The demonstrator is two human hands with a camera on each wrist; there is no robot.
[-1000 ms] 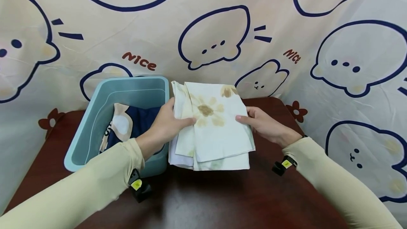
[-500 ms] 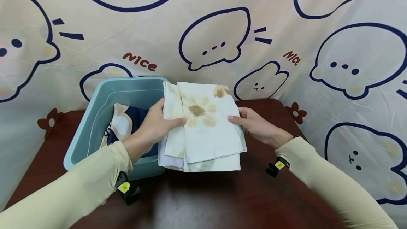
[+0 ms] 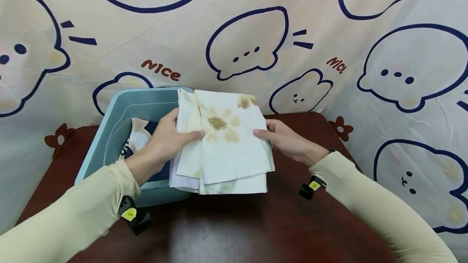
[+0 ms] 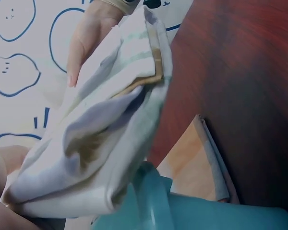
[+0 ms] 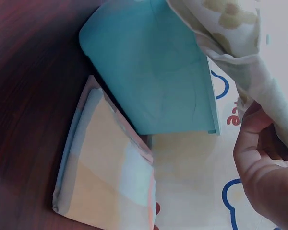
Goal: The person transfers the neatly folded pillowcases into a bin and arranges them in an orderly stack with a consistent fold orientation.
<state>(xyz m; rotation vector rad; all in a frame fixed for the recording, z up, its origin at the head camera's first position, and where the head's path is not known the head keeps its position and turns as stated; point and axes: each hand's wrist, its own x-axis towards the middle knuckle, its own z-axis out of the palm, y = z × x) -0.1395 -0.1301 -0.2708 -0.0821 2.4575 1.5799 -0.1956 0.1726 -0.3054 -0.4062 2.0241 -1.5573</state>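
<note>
A folded white cloth [image 3: 234, 157] with a tan flower print hangs above the table, tilted, its left part over the bin's right rim. My left hand [image 3: 166, 139] grips its left side, thumb on top and fingers beneath. The right side is pinched by my right hand [image 3: 287, 141], its thumb also on top. Loose, gaping layers of the cloth [image 4: 101, 139] show from below in the left wrist view. Behind my left forearm stands a blue-green plastic bin [image 3: 164, 195]. Inside lies a navy and beige patterned cloth [image 3: 139, 137], partly hidden by my hand.
On the dark red-brown table [image 3: 226, 234], a second folded cloth [image 5: 103, 167], orange-beige and pale blue, lies beside the bin; the held cloth hides it in the head view. A printed curtain [image 3: 241, 48] rises behind the table and along its right side.
Both hands have carried the folded white cloth to the left, further over the bin's right rim. It covers more of the bin and of the navy cloth. Both grips look unchanged.
</note>
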